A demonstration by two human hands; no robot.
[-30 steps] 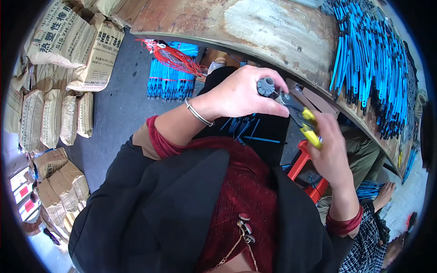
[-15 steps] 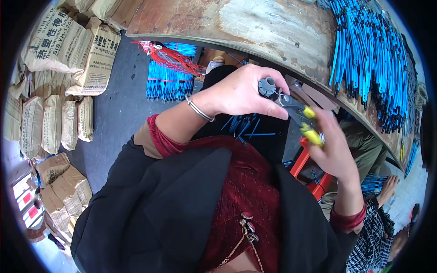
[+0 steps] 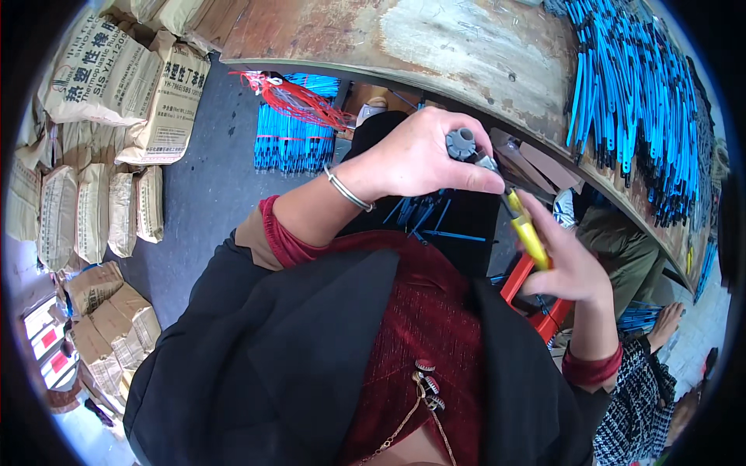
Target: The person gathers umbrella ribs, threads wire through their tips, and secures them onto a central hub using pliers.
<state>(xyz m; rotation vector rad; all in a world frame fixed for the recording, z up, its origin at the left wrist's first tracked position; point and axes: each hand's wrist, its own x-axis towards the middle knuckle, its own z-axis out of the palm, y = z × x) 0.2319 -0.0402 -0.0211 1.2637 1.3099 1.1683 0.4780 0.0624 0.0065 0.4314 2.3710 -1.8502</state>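
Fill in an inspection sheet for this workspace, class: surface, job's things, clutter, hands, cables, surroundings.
Surface: worn, rust-stained bench top, curving across the top.
Job's things: small grey plastic part; yellow-handled pliers meeting it.
Clutter: blue strips heaped on the bench; more blue strips bundled on the floor; red string tassel.
Hands: left hand pinches the grey part, bangle on the wrist; right hand grips the pliers.
Cables: nothing seen.
Surroundings: stacked paper sacks at left, dark floor, red stool, another person's hand at lower right.
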